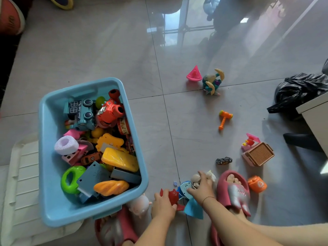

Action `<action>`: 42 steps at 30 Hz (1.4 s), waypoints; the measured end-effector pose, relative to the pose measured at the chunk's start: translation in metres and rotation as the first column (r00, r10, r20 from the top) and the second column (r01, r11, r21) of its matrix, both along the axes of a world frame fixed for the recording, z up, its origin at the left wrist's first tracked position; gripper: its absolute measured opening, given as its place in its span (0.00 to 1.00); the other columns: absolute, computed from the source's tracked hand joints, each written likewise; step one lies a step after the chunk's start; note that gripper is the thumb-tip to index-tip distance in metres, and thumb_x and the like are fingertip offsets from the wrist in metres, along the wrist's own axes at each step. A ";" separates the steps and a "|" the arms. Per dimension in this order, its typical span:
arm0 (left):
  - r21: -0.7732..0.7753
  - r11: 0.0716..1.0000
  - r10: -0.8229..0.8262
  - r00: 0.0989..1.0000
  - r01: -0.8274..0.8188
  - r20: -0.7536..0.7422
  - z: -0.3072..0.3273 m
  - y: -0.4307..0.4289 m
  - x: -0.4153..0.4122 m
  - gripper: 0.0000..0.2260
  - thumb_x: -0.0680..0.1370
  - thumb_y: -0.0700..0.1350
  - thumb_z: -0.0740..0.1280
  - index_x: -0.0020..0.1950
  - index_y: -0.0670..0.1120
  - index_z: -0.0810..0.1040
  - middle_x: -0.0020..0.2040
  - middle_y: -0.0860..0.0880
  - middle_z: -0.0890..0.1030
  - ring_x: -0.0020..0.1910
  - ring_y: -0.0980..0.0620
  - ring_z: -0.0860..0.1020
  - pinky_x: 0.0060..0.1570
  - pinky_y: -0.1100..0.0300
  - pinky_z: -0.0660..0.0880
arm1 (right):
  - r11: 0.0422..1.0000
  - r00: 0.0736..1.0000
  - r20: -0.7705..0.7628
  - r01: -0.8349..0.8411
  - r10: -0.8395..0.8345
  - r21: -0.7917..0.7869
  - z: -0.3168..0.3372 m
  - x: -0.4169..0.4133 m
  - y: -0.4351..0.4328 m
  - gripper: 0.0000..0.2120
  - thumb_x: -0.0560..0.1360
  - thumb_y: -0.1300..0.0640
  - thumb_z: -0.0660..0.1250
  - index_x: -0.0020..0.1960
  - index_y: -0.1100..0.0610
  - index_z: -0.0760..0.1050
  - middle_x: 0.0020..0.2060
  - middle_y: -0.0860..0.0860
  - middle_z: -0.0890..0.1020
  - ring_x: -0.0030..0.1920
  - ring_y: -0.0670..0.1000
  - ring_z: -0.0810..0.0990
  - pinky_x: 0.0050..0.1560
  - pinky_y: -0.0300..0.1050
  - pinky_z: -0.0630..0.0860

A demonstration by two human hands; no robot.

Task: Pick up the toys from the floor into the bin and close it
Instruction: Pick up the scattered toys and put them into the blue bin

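Nearest: the left hand [162, 204] is closed around a red ridged plastic toy [173, 197]. The right hand [201, 188] is curled over a pale beige figure [195, 179], with a blue fabric-like piece [193, 208] lying between the two hands; judged, both are gathering the closest toys first, as these sit just beside the bin.

The blue plastic bin [51, 183] stands open on the glossy tiled floor [106, 59], already heaped with hard moulded toys. A white ribbed lid [23, 174] lies partly under it, presumably set within reach for closing.

Still on the floor, moving outward:
- an orange pot-shaped toy [257, 184]
- a small dark car [224, 160]
- a brown slatted box [258, 154]
- an orange hammer [224, 118]
- a pink wedge [194, 74]

The task is part done.
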State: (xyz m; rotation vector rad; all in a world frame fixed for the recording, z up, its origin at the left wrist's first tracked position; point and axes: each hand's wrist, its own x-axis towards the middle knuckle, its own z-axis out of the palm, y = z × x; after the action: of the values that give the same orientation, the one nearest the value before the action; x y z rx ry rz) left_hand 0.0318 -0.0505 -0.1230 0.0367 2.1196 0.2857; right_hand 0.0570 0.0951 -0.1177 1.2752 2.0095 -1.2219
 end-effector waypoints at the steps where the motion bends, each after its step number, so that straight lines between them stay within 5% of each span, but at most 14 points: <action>1: 0.021 0.998 0.057 0.998 -0.058 0.039 0.000 -0.001 0.000 0.22 0.75 0.51 0.65 0.67 0.53 0.63 0.62 0.45 0.67 0.60 0.43 0.73 0.60 0.53 0.71 | 0.997 0.997 -0.024 0.069 -0.070 -0.042 0.002 -0.002 -0.001 0.40 0.69 0.62 0.71 0.75 0.51 0.55 0.70 0.58 0.59 0.64 0.57 0.69 0.65 0.48 0.67; 6: 0.110 0.973 0.188 0.972 -0.204 0.140 0.001 -0.010 0.002 0.24 0.74 0.49 0.65 0.67 0.54 0.61 0.64 0.45 0.69 0.54 0.48 0.72 0.60 0.54 0.72 | 0.925 0.958 -0.042 0.261 -0.282 -0.275 0.010 0.000 0.002 0.37 0.71 0.70 0.67 0.74 0.55 0.55 0.63 0.57 0.67 0.55 0.53 0.69 0.58 0.50 0.72; 10: 0.205 0.913 0.303 0.922 -0.354 0.243 0.001 -0.009 -0.001 0.38 0.68 0.51 0.71 0.73 0.54 0.53 0.68 0.44 0.68 0.59 0.47 0.73 0.56 0.55 0.74 | 0.895 0.934 -0.023 0.335 -0.357 -0.294 0.006 0.003 0.003 0.35 0.70 0.72 0.66 0.72 0.56 0.57 0.58 0.55 0.68 0.54 0.54 0.70 0.55 0.48 0.72; 13: 0.222 0.835 0.436 0.851 -0.504 0.293 0.001 -0.001 -0.004 0.36 0.70 0.46 0.71 0.73 0.52 0.57 0.69 0.42 0.66 0.60 0.45 0.73 0.50 0.58 0.77 | 0.890 0.939 0.045 0.339 -0.342 -0.305 0.003 0.006 0.000 0.29 0.70 0.72 0.66 0.67 0.58 0.61 0.53 0.55 0.72 0.56 0.57 0.73 0.60 0.53 0.73; 17: 0.226 0.700 0.566 0.720 -0.677 0.402 -0.001 0.013 -0.005 0.31 0.63 0.43 0.72 0.63 0.59 0.65 0.64 0.42 0.68 0.56 0.43 0.75 0.51 0.47 0.80 | 0.790 0.906 0.115 0.412 -0.407 -0.455 -0.001 0.004 0.002 0.21 0.70 0.75 0.62 0.61 0.60 0.69 0.47 0.58 0.77 0.52 0.59 0.78 0.60 0.63 0.74; 21: 0.260 0.655 0.541 0.681 -0.709 0.493 0.006 0.015 -0.006 0.29 0.71 0.37 0.68 0.67 0.55 0.62 0.60 0.44 0.72 0.54 0.46 0.76 0.49 0.52 0.80 | 0.752 0.915 0.140 0.391 -0.377 -0.531 0.009 0.005 0.003 0.15 0.73 0.73 0.59 0.51 0.56 0.71 0.43 0.57 0.77 0.43 0.54 0.77 0.43 0.50 0.78; 24: 0.283 0.700 0.498 0.732 -0.656 0.465 0.007 0.017 -0.008 0.30 0.71 0.37 0.68 0.70 0.52 0.62 0.59 0.44 0.73 0.52 0.47 0.76 0.39 0.59 0.77 | 0.830 0.931 0.120 0.362 -0.345 -0.425 0.006 0.006 0.004 0.15 0.71 0.72 0.61 0.53 0.57 0.72 0.43 0.58 0.76 0.43 0.55 0.76 0.46 0.50 0.77; 27: 0.316 0.745 0.456 0.795 -0.587 0.400 0.023 0.024 -0.013 0.30 0.70 0.37 0.69 0.69 0.50 0.63 0.58 0.44 0.73 0.50 0.47 0.76 0.39 0.59 0.77 | 0.910 0.929 0.035 0.367 -0.367 -0.194 0.007 -0.006 0.010 0.11 0.69 0.69 0.63 0.50 0.59 0.73 0.41 0.59 0.76 0.43 0.58 0.76 0.52 0.55 0.76; 30: 0.407 0.781 0.419 0.880 -0.475 0.224 0.050 0.032 -0.032 0.31 0.71 0.42 0.71 0.70 0.53 0.62 0.61 0.46 0.71 0.54 0.47 0.75 0.53 0.53 0.77 | 0.851 0.860 -0.133 0.443 -0.492 -0.282 0.040 -0.035 0.012 0.11 0.71 0.70 0.62 0.47 0.56 0.73 0.42 0.59 0.76 0.41 0.58 0.77 0.45 0.54 0.76; 33: 0.529 0.728 0.484 0.873 -0.436 0.052 0.099 0.034 -0.065 0.30 0.74 0.44 0.70 0.72 0.54 0.60 0.63 0.47 0.71 0.58 0.48 0.74 0.55 0.55 0.76 | 0.862 0.833 -0.316 0.323 -0.455 -0.391 0.093 -0.075 0.004 0.12 0.74 0.67 0.61 0.55 0.55 0.72 0.44 0.53 0.77 0.44 0.54 0.78 0.46 0.49 0.76; 38: 0.736 0.520 0.714 0.694 -0.434 -0.095 0.166 -0.014 -0.113 0.26 0.72 0.44 0.72 0.66 0.56 0.66 0.60 0.48 0.74 0.55 0.49 0.76 0.50 0.57 0.76 | 0.863 0.750 -0.548 0.058 -0.370 -0.502 0.167 -0.129 -0.044 0.14 0.74 0.67 0.60 0.58 0.58 0.70 0.42 0.53 0.74 0.42 0.51 0.76 0.45 0.46 0.75; 40: 0.783 0.440 0.835 0.521 -0.439 -0.178 0.185 -0.046 -0.127 0.25 0.69 0.47 0.75 0.61 0.57 0.68 0.58 0.48 0.76 0.53 0.49 0.77 0.50 0.56 0.75 | 0.812 0.743 -0.564 -0.048 -0.360 -0.582 0.184 -0.145 -0.072 0.16 0.73 0.67 0.62 0.60 0.58 0.70 0.43 0.53 0.75 0.43 0.51 0.75 0.46 0.46 0.74; 42: 0.747 0.458 0.886 0.321 -0.482 -0.336 0.195 -0.077 -0.137 0.27 0.68 0.47 0.74 0.64 0.55 0.69 0.63 0.45 0.72 0.57 0.45 0.75 0.57 0.52 0.74 | 0.760 0.770 -0.578 -0.197 -0.270 -0.619 0.195 -0.154 -0.094 0.21 0.72 0.64 0.64 0.65 0.57 0.68 0.48 0.54 0.76 0.48 0.52 0.75 0.51 0.47 0.72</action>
State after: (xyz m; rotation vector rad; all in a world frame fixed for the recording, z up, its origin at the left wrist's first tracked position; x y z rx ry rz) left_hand -0.1051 -0.1280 0.0720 -0.6426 2.6052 1.6867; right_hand -0.0972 0.0013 0.0773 0.5621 1.6330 -2.3662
